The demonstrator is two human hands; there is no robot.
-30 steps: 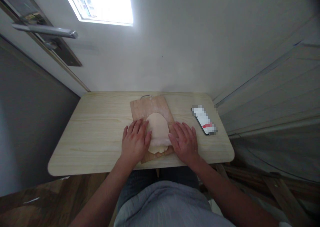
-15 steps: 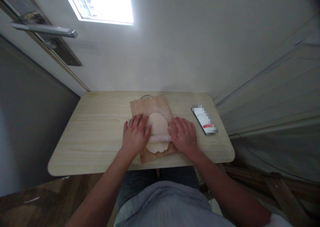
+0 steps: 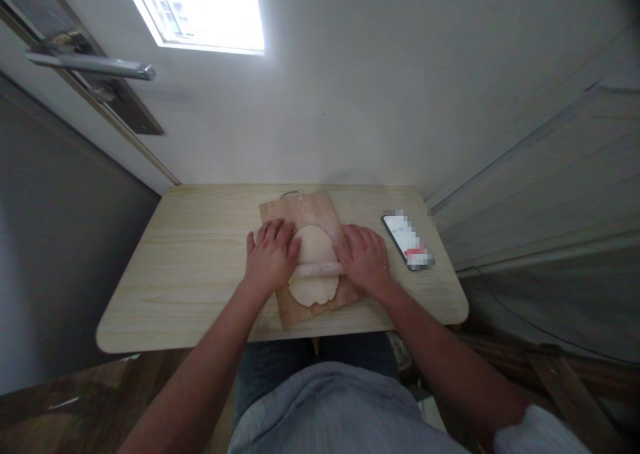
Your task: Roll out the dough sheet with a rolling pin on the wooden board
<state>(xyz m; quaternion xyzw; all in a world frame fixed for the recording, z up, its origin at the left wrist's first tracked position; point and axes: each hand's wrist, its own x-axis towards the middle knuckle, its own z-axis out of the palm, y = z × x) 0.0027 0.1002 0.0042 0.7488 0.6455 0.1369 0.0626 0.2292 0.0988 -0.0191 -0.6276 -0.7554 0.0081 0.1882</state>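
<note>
A pale flat sheet of dough [image 3: 313, 289] lies on a wooden board [image 3: 300, 207] in the middle of a light wooden table [image 3: 190, 267]. A thin pale rolling pin [image 3: 320, 268] lies crosswise over the middle of the dough. My left hand [image 3: 270, 257] rests flat on the pin's left end, fingers stretched forward over the board. My right hand [image 3: 365, 257] lies flat on the pin's right end, fingers pointing away from me. Both palms press down on the pin; neither hand wraps round it.
A phone [image 3: 407, 241] with a lit screen lies on the table to the right of the board. A white wall stands right behind the table. A door with a metal handle [image 3: 90, 66] is at the upper left. My lap is under the table's near edge.
Both hands and the rolling pin have moved away from me, from the dough's near edge to its middle. More of the dough now shows on my side of the pin.
</note>
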